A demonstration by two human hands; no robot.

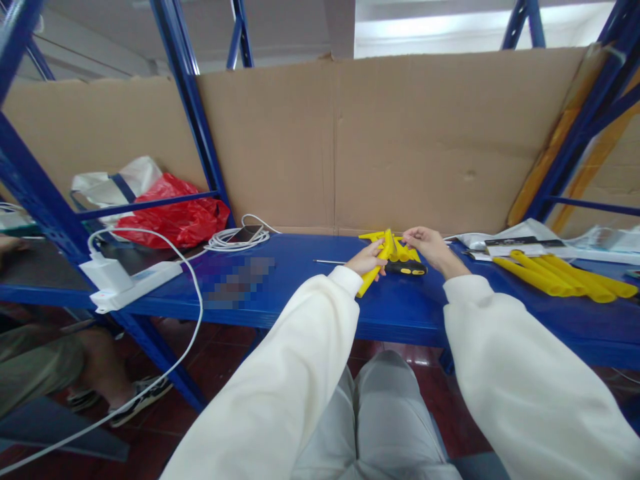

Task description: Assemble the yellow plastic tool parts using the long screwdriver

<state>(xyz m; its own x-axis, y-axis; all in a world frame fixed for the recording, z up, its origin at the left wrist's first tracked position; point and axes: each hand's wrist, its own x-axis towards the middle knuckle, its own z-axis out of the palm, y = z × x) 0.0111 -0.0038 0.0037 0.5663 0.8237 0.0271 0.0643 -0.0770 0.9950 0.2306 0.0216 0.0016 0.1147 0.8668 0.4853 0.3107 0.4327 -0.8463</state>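
My left hand (367,259) is closed round a yellow plastic tube (374,270) that slants up over the blue shelf (300,293). My right hand (426,245) pinches the top of a yellow plastic piece (400,248) that joins the tube. Under both hands lies a screwdriver (407,268) with a black and yellow handle, its thin shaft pointing left along the shelf. Both sleeves are white.
Several loose yellow tubes (565,277) lie at the right, behind them white packets (510,243). A coiled white cable with a phone (240,237), a red bag (175,217) and a white power strip (130,283) are at the left. Another person's leg and shoe (100,393) show lower left. Cardboard backs the shelf.
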